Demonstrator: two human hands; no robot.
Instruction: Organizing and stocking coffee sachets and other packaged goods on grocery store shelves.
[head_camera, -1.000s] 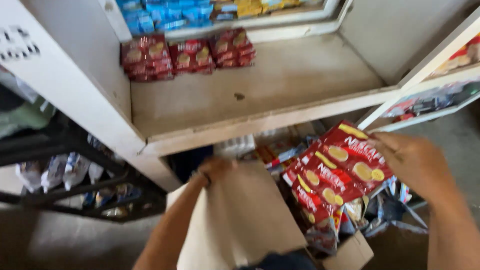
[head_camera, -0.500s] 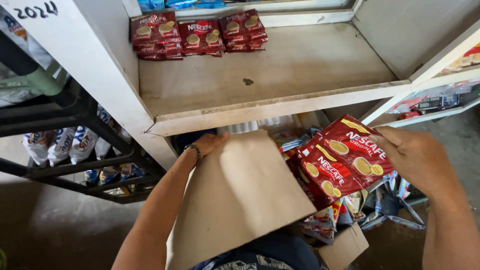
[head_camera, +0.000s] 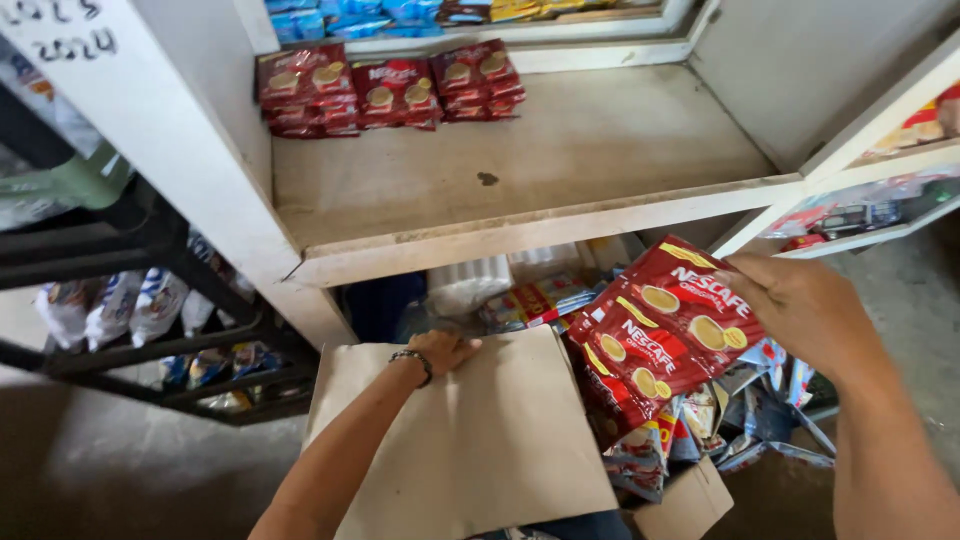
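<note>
My right hand (head_camera: 812, 312) grips a stack of red sachet strips (head_camera: 660, 335) with cup pictures, lifted above an open cardboard box (head_camera: 690, 500) that holds several more packets. My left hand (head_camera: 445, 350) rests on the far edge of the box's brown flap (head_camera: 470, 440), pressing it flat; a bead bracelet sits on that wrist. Three stacks of the same red sachets (head_camera: 390, 88) lie in a row at the back of the white shelf (head_camera: 540, 160), well beyond both hands.
A dark metal rack (head_camera: 150, 330) with hanging snack packets stands at the left. Blue packets (head_camera: 340, 15) line the ledge behind the shelf. White and red packages (head_camera: 500, 290) fill the space under the shelf. A glass display case (head_camera: 880, 190) is at the right.
The view has tilted down slightly and the shelf sits lower in frame. My right hand has raised the red sachets a little; my left hand stays on the flap.
</note>
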